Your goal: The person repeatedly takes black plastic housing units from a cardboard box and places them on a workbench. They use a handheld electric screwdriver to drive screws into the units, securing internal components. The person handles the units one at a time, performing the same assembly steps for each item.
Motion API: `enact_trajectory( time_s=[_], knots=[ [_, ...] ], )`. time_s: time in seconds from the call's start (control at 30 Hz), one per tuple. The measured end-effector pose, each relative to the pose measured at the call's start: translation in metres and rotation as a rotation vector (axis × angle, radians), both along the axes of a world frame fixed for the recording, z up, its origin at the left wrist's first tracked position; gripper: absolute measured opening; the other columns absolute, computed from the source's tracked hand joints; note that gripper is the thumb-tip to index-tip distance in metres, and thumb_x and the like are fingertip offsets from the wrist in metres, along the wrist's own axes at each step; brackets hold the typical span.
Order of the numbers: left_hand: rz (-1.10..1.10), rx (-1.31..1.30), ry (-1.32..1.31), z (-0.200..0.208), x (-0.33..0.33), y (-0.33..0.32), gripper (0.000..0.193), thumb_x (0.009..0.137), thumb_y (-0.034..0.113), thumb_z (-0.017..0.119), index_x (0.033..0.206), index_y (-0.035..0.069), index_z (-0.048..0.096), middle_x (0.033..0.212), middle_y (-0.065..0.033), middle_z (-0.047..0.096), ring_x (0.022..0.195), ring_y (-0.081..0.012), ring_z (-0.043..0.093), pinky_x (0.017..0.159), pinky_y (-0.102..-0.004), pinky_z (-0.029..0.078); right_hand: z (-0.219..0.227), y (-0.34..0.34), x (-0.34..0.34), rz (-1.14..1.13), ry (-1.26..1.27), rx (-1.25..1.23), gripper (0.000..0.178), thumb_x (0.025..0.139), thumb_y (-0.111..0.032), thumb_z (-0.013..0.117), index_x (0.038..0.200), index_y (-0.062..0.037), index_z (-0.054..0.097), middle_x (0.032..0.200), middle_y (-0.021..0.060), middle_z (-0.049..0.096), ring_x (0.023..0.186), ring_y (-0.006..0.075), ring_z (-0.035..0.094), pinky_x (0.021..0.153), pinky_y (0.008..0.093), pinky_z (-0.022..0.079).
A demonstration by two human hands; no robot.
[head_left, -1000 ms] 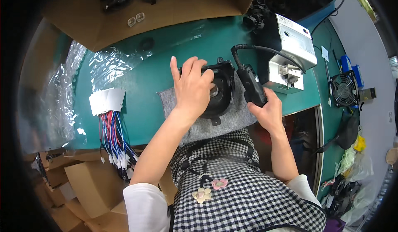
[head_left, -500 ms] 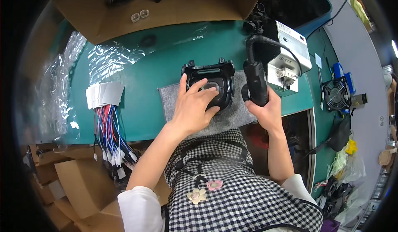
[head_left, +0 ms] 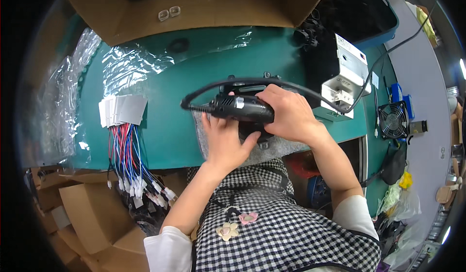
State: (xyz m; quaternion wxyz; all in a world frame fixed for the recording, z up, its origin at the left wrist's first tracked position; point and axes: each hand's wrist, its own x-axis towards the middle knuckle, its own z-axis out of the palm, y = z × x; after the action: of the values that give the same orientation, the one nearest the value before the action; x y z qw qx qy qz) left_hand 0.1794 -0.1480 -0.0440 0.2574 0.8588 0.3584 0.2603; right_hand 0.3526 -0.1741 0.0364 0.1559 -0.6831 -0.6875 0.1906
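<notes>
gripping the tool, the right hand is wrapped round its black body, just over the housing, which lies on the grey mat at the dial's centre, mostly hidden. the left hand is at the housing's seven o'clock, thumb spread from the fingers; the fingertips go under the tool, so whether they pinch anything i cannot tell. the likeliest trouble, i judge, is a slip of the tool onto those fingers, since they sit so close and its working end is out of sight. the cord loops out to nine o'clock and back across twelve; a snag there could tug the tool askew. the mat is soft, so a hard push might slide the housing. around them the table is green: plates with wires hanging over the edge at nine, clear plastic at ten, a carton at twelve, a tub at one to two, a white box at two. farther off are a fan at three, a grey panel beyond, and boxes below the edge at eight.
</notes>
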Motion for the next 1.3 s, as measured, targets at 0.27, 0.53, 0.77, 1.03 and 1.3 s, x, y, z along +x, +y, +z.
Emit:
enact_trajectory(
  time_s=[0.27, 0.53, 0.77, 1.03, 1.3],
  knots=[
    [-0.044, -0.13, -0.091, 0.007, -0.001, 0.011, 0.063, 0.066, 0.031, 0.073, 0.121, 0.008, 0.053, 0.139, -0.0137, 0.038, 0.132, -0.0353, 0.024, 0.107, -0.0539, 0.005, -0.009, 0.003, 0.011, 0.07, 0.143, 0.089, 0.054, 0.061, -0.007, 0.068, 0.114, -0.0034, 0.057, 0.105, 0.0151, 0.061, 0.099, 0.0332, 0.058, 0.083, 0.0391, 0.048],
    [0.095, 0.039, -0.119, 0.024, 0.018, 0.02, 0.057, 0.064, 0.031, 0.076, 0.113, 0.007, 0.059, 0.11, -0.008, 0.058, 0.111, -0.0254, 0.049, 0.107, -0.0479, 0.015, -0.015, -0.053, 0.027, -0.496, 0.701, -0.065, 0.052, 0.063, -0.005, 0.07, 0.112, 0.0036, 0.054, 0.087, 0.0087, 0.061, 0.075, 0.0167, 0.06, 0.07, 0.0276, 0.049],
    [-0.01, 0.039, -0.154, 0.009, 0.025, 0.028, 0.043, 0.057, 0.024, 0.077, 0.094, 0.006, 0.066, 0.087, -0.0045, 0.058, 0.089, -0.0229, 0.053, 0.098, -0.0443, 0.027, -0.033, -0.059, 0.015, -0.588, 1.102, -0.165, 0.044, 0.066, -0.001, 0.069, 0.106, 0.0039, 0.052, 0.077, 0.0056, 0.059, 0.058, 0.0107, 0.056, 0.054, 0.024, 0.047],
    [-0.038, 0.025, -0.032, 0.022, 0.015, 0.027, 0.054, 0.059, 0.033, 0.078, 0.104, 0.006, 0.063, 0.1, -0.007, 0.06, 0.102, -0.0254, 0.052, 0.104, -0.0461, 0.023, -0.043, -0.057, 0.013, -0.616, 1.209, -0.12, 0.043, 0.068, -0.002, 0.071, 0.106, 0.0053, 0.052, 0.079, 0.0065, 0.06, 0.059, 0.0122, 0.058, 0.053, 0.0236, 0.048],
    [0.18, 0.01, 0.703, 0.093, -0.148, 0.126, 0.081, 0.054, 0.021, 0.081, 0.128, 0.014, 0.049, 0.129, -0.0103, 0.05, 0.126, -0.032, 0.038, 0.107, -0.0504, 0.023, -0.007, -0.096, 0.043, -0.631, 1.006, 0.219, 0.069, 0.062, -0.005, 0.066, 0.126, 0.0066, 0.045, 0.072, 0.0076, 0.062, 0.06, 0.0118, 0.057, 0.059, 0.0233, 0.046]
  ],
)
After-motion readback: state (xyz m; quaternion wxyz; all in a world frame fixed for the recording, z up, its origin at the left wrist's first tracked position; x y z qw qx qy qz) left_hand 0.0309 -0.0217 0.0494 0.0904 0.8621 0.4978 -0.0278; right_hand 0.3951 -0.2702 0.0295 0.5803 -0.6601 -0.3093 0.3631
